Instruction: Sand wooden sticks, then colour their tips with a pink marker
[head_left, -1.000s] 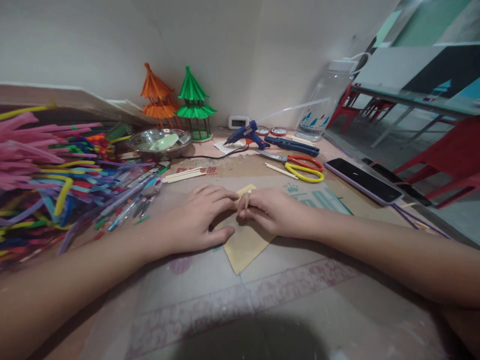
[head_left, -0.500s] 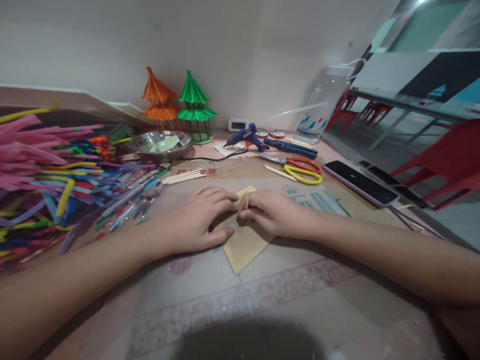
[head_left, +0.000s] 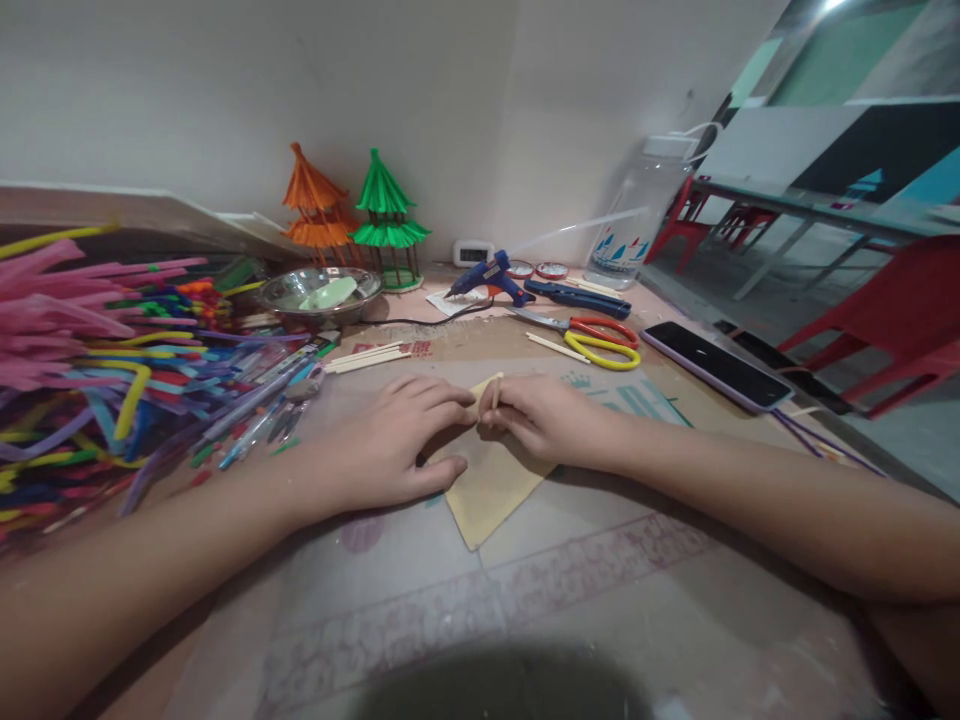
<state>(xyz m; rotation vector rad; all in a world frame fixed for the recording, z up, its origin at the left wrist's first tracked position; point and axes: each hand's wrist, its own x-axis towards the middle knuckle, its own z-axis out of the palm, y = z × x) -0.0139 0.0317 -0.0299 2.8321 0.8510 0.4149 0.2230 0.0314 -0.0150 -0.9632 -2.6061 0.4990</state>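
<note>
A flat tan square (head_left: pixel 499 500), like thin wood or card, lies cornerwise on the see-through table cover, partly hidden by both hands. My left hand (head_left: pixel 397 435) rests at its left side, palm down, thumb and fingers spread, fingertips on or just over the square. Pinched in my right hand (head_left: pixel 544 420) is a short thin wooden stick (head_left: pixel 496 390), held near upright above the far part of the square. Its lower end is hidden by the fingers.
Pipe cleaners (head_left: pixel 67 330) heap up at left beside a metal bowl (head_left: pixel 274 293). Behind stand orange (head_left: pixel 307 190) and green (head_left: pixel 379 190) pagoda models. A glue gun (head_left: pixel 484 275), scissors (head_left: pixel 600 350), loose sticks (head_left: pixel 367 358), a phone (head_left: pixel 716 365) and a water bottle (head_left: pixel 622 240) lie or stand around.
My right hand has tilted the stick more upright over the square. My left hand and the square stay nearly in place; the view has shifted slightly.
</note>
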